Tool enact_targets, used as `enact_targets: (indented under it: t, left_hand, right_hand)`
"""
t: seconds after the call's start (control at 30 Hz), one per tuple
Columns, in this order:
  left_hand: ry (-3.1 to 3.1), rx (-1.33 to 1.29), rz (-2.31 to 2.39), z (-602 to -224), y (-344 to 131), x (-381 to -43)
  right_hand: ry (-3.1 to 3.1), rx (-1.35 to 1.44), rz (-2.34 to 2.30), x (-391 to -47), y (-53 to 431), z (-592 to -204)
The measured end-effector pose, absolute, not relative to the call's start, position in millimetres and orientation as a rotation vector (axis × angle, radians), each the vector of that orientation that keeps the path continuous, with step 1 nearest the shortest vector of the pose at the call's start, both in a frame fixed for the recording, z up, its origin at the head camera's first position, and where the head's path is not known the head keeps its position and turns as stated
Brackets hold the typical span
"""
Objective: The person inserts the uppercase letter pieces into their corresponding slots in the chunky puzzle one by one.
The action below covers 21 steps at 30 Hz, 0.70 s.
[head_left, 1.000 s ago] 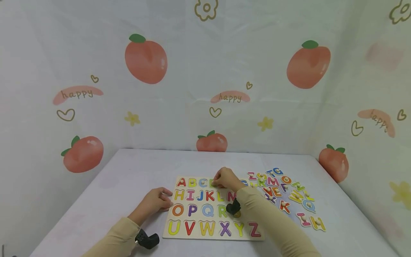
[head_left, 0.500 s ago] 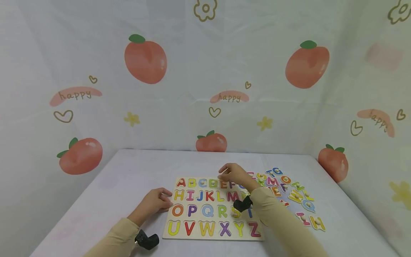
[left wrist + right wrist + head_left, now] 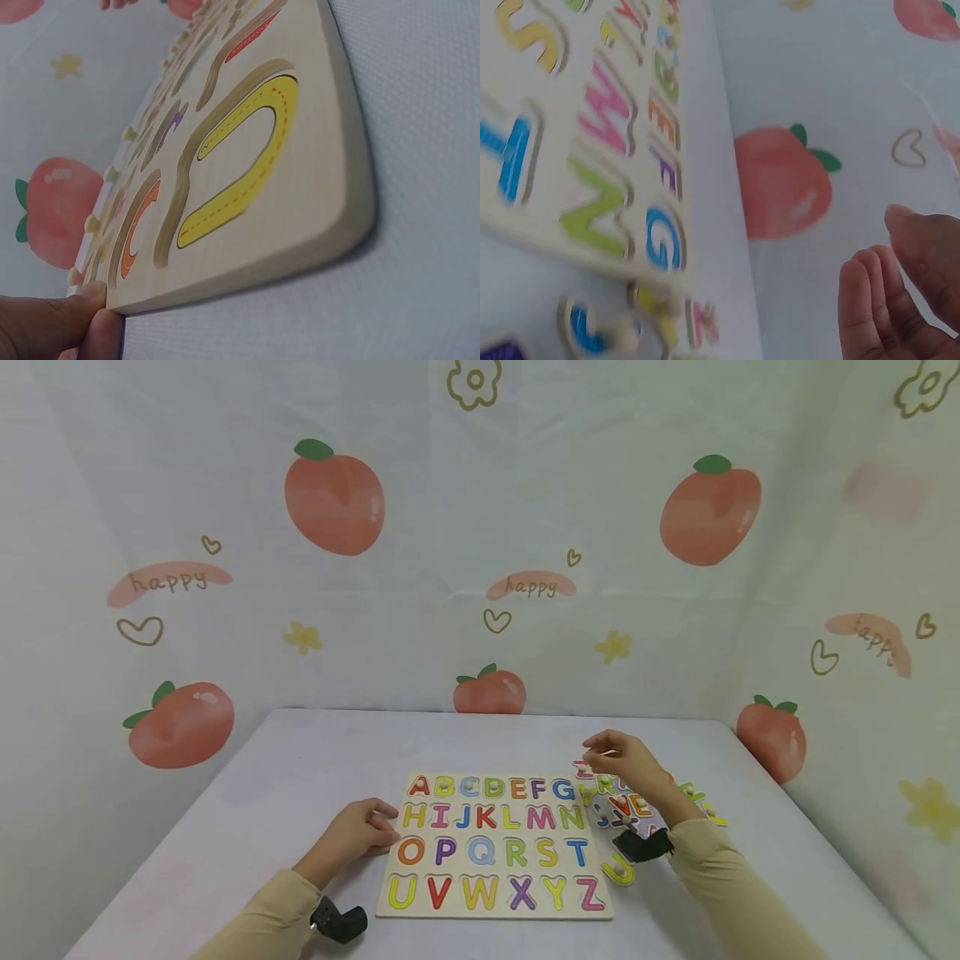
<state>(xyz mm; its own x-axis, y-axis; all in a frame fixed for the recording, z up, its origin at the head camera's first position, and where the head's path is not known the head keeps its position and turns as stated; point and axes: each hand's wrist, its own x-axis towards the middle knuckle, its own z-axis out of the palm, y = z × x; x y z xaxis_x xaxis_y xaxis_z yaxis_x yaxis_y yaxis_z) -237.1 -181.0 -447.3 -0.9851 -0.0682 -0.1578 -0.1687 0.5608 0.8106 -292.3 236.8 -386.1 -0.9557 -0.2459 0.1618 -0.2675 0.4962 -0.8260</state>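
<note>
I have the right hand (image 3: 630, 767) raised and empty, thumb and fingers apart, by the far side of the loose letters (image 3: 640, 806), which lie jumbled just right of the board (image 3: 461, 869); the left hand (image 3: 356, 830), farther from them, touches the board's left edge; knobbed pieces (image 3: 444, 787) fill recesses A to D

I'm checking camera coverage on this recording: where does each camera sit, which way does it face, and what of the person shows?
Head: worn on the head, facing forward and down at the letter board and backdrop; left hand, right hand and sleeves show.
Left wrist: looks across the board past the yellow U; part of the left hand lower left, fingertips, probably the right's, at top.
Right wrist: looks past the blue G toward the backdrop; part of the right hand lower right.
Shared: head and right wrist both see that G.
</note>
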Motion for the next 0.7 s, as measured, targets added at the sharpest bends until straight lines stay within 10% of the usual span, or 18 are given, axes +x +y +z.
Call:
enact_targets:
  t: [0.7]
  left_hand:
    - [2.678, -0.198, 1.398, -446, -183, -235]
  right_hand:
    - [-2.899, 0.032, 1.325, -274, 320, -432]
